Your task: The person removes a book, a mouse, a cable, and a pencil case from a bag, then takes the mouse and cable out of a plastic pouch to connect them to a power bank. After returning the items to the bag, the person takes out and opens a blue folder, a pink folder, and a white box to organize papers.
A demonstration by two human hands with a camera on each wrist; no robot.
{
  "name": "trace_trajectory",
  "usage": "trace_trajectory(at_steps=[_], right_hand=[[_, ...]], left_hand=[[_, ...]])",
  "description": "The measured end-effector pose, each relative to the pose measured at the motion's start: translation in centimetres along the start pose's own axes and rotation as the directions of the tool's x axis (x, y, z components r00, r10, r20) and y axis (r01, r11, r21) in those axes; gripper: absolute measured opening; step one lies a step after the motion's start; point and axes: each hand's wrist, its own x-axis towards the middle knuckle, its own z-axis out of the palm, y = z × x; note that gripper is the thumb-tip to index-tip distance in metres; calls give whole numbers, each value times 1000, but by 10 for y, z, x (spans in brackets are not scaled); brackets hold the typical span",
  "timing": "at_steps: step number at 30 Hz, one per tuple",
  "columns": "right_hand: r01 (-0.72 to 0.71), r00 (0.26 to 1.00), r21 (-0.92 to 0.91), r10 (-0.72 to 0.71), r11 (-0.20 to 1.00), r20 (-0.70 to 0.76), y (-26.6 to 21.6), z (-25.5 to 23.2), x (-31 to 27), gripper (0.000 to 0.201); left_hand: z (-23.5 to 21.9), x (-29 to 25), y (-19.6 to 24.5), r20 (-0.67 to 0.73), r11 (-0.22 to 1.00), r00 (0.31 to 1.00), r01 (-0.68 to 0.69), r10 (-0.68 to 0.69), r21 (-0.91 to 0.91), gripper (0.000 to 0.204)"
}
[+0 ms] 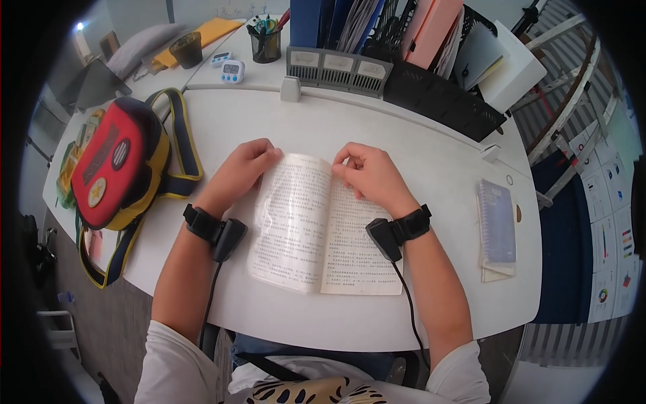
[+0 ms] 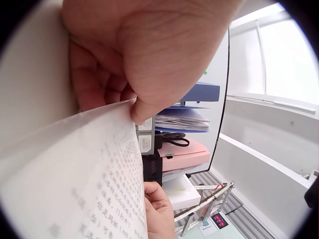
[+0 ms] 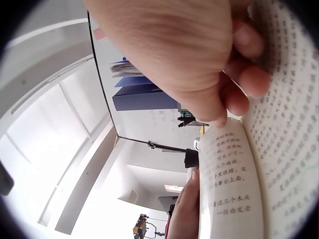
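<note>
An open book [image 1: 293, 229] with printed pages lies on the white table in front of me in the head view. My left hand [image 1: 249, 165] pinches the left page's upper outer corner, thumb on the print and fingers behind; the left wrist view shows this page [image 2: 94, 174] slightly lifted. At the top of the book, beside the spine, my right hand [image 1: 373, 175] has its fingers curled over the right page. In the right wrist view its thumb tip meets the top edge of the left page [image 3: 232, 174], with the curled fingers [image 3: 251, 79] over the facing page.
A red and yellow bag [image 1: 111, 168] with dark straps lies at the left. Spiral notebooks [image 1: 496, 225] lie at the right. Along the back stand a pen holder [image 1: 266, 44], a small white timer [image 1: 233, 71], blue folders [image 1: 306, 23] and a black file rack [image 1: 444, 91].
</note>
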Motion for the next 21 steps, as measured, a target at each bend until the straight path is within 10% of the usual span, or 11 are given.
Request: trace_trajectory(at_steps=[21], right_hand=[[138,989,-196,-145,971,-22,13,-2,5,12]], left_hand=[[-5,-1,5,-1,999,1000,25,-25,-43,32]])
